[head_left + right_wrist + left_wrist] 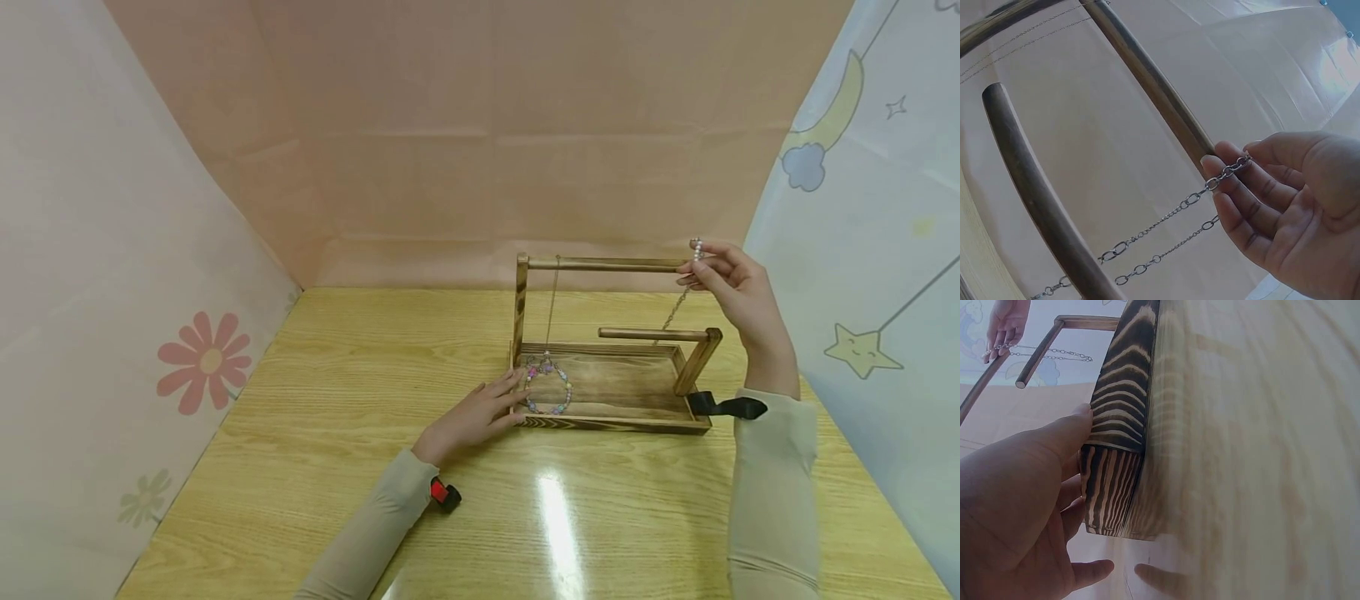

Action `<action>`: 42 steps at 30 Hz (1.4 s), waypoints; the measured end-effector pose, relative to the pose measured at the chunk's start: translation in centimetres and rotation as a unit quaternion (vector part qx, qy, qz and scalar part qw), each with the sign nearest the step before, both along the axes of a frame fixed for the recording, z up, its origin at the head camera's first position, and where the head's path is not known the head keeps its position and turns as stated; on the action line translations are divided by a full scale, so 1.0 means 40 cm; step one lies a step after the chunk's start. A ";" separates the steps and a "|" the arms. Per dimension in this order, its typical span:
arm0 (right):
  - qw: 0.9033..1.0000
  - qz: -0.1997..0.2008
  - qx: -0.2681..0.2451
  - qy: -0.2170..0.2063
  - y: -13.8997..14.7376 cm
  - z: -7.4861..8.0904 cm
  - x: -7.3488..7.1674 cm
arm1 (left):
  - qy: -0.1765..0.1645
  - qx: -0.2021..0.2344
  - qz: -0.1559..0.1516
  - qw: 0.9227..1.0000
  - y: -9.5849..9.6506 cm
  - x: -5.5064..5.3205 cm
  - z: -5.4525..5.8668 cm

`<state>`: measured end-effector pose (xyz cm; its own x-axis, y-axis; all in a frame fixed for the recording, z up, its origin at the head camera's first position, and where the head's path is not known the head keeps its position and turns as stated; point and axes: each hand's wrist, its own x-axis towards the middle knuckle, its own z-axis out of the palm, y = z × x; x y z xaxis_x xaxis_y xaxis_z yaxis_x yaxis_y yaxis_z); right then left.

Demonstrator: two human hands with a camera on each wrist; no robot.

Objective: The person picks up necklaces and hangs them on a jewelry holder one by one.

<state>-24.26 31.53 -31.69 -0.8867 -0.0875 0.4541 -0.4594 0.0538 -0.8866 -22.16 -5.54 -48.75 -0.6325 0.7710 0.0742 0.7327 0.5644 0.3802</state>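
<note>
My right hand (738,279) is raised at the right end of the stand's upper bar (615,264). It pinches a silver chain (1213,183) between thumb and fingertips; small white beads (698,250) show at the grip. Two strands of the chain slant down from the fingers, past the lower bar (648,334). My left hand (476,414) lies at the left end of the wooden jewelry stand (622,424), fingers extended over its end wall. In the left wrist view, the thumb (1075,428) touches the dark-grained front wall and the little finger sticks out free.
A thin gold-toned chain (552,308) hangs from the upper bar near the left post. Below it, a pastel beaded bracelet (567,396) shows in the tray part. The stand is on a light wood table (360,358), with printed cloths around it.
</note>
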 end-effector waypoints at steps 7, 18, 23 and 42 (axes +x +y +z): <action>1.000 -0.004 0.004 -0.002 0.007 0.005 -0.003 | -0.001 -0.001 0.002 1.000 0.001 -0.001 -0.002; 1.000 0.000 -0.001 -0.011 -0.002 0.016 -0.003 | -0.002 0.005 0.005 1.000 0.001 -0.003 0.000; 1.000 0.000 0.006 -0.010 -0.009 0.019 -0.001 | -0.003 0.005 0.003 1.000 0.000 -0.001 0.002; 1.000 0.010 0.015 -0.004 -0.032 0.013 0.003 | -0.003 0.002 0.003 1.000 0.000 0.000 -0.001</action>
<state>-24.16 30.23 -31.18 -0.8886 -0.1187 0.4430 -0.4527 0.0717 -0.8888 -22.16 -5.53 -48.80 -0.6375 0.7670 0.0731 0.7269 0.5673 0.3870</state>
